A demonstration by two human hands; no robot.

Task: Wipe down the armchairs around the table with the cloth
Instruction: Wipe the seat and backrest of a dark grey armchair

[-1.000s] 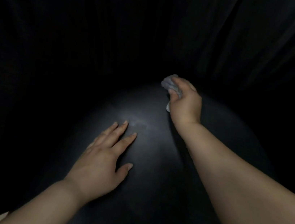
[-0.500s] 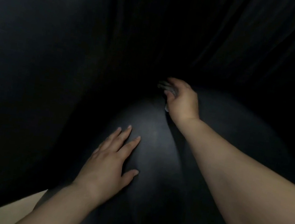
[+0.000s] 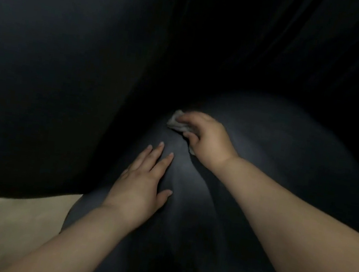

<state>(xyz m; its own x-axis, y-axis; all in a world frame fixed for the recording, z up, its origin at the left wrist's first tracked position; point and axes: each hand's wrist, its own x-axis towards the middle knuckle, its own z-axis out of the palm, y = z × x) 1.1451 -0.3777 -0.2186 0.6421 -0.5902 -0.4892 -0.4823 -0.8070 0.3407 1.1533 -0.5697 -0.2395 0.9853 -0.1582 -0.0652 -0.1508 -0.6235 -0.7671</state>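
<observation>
On the dark armchair (image 3: 275,149), a right hand (image 3: 208,140) grips a crumpled cloth (image 3: 176,121); nearer the camera, the left hand (image 3: 141,186) rests flat, fingers straight, holding nothing.

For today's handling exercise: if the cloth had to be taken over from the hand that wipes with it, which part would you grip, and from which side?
Grip the cloth by the crumpled end that sticks out past the right hand's fingertips, coming from the far left. That bunched end is probably the only free part; the rest is hidden under the curled fingers and pressed against the dark armchair. The left hand lies flat nearby.
</observation>
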